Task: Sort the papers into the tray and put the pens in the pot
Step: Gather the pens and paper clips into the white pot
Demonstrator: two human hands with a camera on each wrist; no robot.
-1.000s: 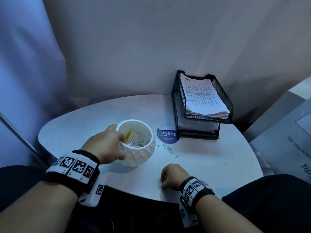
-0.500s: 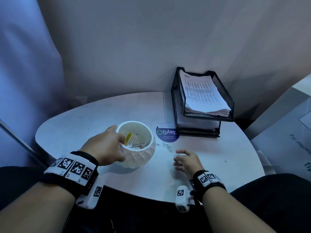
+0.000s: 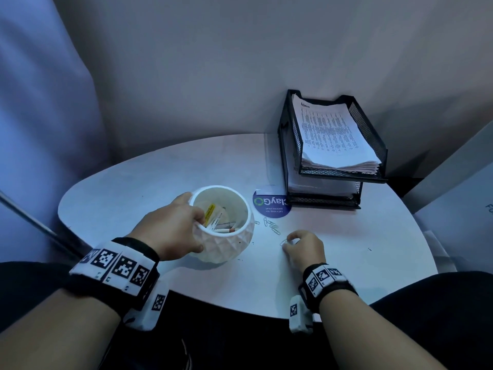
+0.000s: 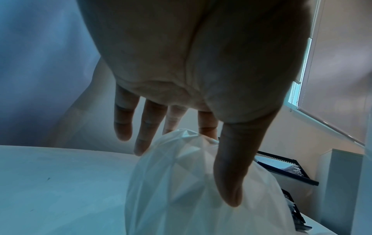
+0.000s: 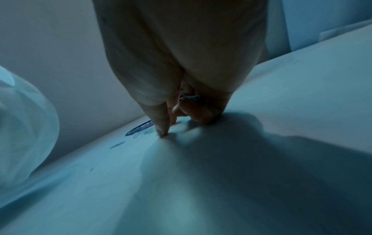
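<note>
A white faceted pot (image 3: pixel 226 244) stands on the table with several pens (image 3: pixel 217 222) lying inside. My left hand (image 3: pixel 186 231) grips its near-left rim, a finger inside and the thumb (image 4: pixel 231 174) on the outer wall (image 4: pixel 181 190). My right hand (image 3: pixel 293 243) rests on the table to the right of the pot, fingers curled, and pinches a paper clip (image 3: pixel 284 241). The right wrist view shows clip wire (image 5: pixel 191 97) tucked in its curled fingers. Printed papers (image 3: pixel 333 134) are stacked in the top tier of the black mesh tray (image 3: pixel 373 145) at the back right.
Several loose paper clips (image 3: pixel 272 225) lie between the pot and my right hand. A round blue sticker (image 3: pixel 272 206) is stuck in front of the tray. The white table (image 3: pixel 133 188) ends in a curved edge near my lap. A wall stands behind it.
My right hand went from the table's front edge forward and right to a paper clip, and its fingers curled onto it. My left hand stayed on the pot.
</note>
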